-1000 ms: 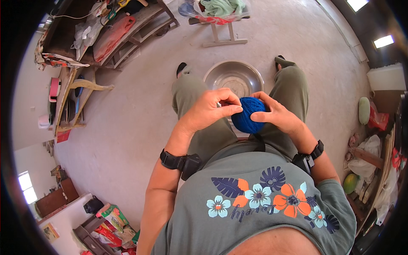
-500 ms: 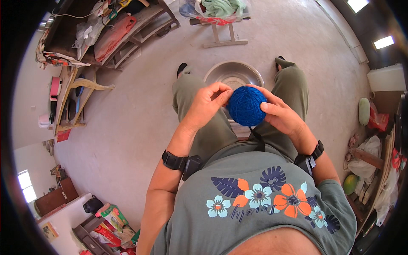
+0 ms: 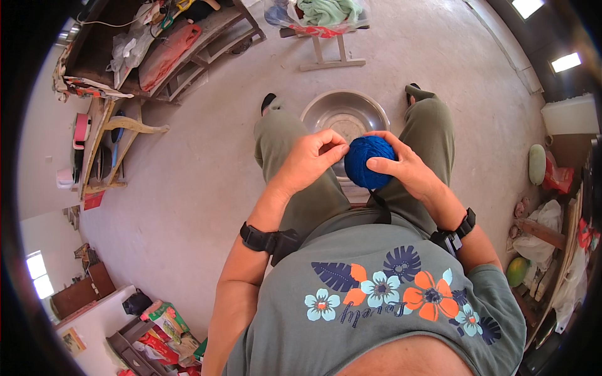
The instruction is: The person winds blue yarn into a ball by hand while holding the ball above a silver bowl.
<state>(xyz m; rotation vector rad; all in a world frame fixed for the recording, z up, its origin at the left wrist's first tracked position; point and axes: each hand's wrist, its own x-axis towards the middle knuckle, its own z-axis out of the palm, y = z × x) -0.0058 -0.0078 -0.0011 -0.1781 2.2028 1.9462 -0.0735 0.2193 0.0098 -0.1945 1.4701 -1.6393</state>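
Note:
A round ball of blue yarn is held above my lap. My right hand wraps its right side, the thumb lying across the front and the fingers over the top. Just left of the ball, my left hand is closed in a pinch, thumb against forefinger. Any strand between those fingertips is too fine to make out. Beyond and partly below the ball, a round metal basin rests on the floor between my feet; the ball and my hands cover part of its near side.
At the far left stands a wooden shelf unit with bags and tools. A small stand ahead carries a bag of green cloth. Along the right are a pale green gourd, a red bag and a cluttered wooden rack.
The yarn ball has shifted slightly right and toward me and has turned in my right hand, whose thumb now reaches further across it. My left hand stays pinched, a little further right.

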